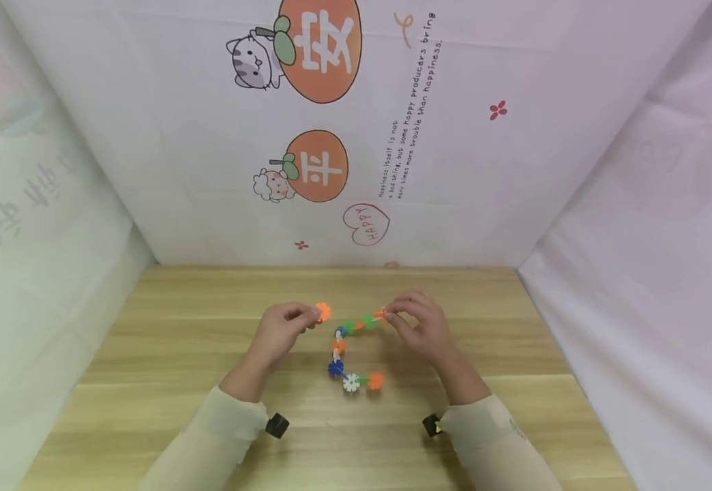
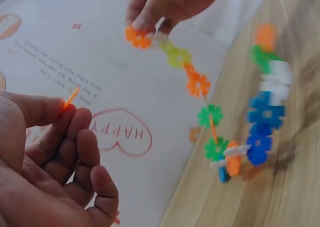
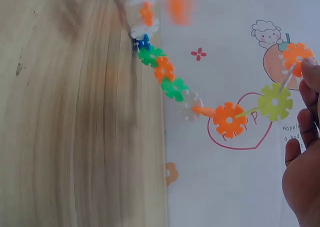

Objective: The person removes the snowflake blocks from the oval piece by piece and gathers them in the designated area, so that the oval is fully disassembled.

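Note:
My left hand (image 1: 277, 334) pinches a single orange notched plastic disc (image 1: 322, 311) between thumb and forefinger; in the left wrist view the disc (image 2: 73, 96) is seen edge-on. A chain of interlocked snowflake discs (image 1: 338, 347) in orange, green, white, blue and yellow-green curves between the hands. My right hand (image 1: 422, 329) pinches the orange disc (image 3: 296, 56) at its upper end. Beside that comes a white disc, then a yellow-green one (image 3: 275, 102). The chain hangs down from the right fingers, its other end finishing in an orange disc (image 1: 376, 380) that blurs in the wrist views.
A wood-grain table (image 1: 221, 450) lies beneath the hands. Behind it rises a white printed cloth (image 1: 454, 225) with orange fruit drawings and lettering, and pale cloth also hangs at both sides. A small black device (image 1: 277, 425) sits at the left wrist, another (image 1: 432, 425) at the right.

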The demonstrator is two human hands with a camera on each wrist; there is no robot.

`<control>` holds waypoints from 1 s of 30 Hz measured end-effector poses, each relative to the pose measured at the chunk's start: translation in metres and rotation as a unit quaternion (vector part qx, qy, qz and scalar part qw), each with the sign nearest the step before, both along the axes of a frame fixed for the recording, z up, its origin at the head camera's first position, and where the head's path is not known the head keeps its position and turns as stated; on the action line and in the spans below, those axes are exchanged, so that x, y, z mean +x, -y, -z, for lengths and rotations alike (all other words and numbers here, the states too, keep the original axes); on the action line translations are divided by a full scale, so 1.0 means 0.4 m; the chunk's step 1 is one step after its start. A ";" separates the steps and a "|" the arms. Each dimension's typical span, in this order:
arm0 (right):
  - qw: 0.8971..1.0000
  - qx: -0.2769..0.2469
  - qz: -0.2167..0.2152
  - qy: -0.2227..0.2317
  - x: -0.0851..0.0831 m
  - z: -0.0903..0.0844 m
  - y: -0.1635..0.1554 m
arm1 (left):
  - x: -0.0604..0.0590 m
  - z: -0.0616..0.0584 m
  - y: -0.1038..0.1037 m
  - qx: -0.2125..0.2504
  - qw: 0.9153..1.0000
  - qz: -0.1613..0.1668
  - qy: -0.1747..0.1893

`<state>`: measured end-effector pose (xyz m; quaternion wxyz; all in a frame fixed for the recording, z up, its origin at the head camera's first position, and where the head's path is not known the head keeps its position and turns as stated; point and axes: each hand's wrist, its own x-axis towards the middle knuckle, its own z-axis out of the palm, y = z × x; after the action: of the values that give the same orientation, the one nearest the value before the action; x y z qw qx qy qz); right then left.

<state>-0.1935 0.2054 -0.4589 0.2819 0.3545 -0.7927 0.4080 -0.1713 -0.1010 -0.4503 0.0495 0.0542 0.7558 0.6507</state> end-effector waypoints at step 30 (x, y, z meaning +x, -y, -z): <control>0.999 -0.003 -0.010 0.030 0.022 -0.003 0.002 | -0.114 0.170 0.230 -0.270 0.957 -0.104 0.032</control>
<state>-0.1849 0.2046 -0.4576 0.2549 0.3492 -0.7958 0.4239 -0.2169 -0.1930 -0.5185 0.0187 -0.0613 0.9027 0.4255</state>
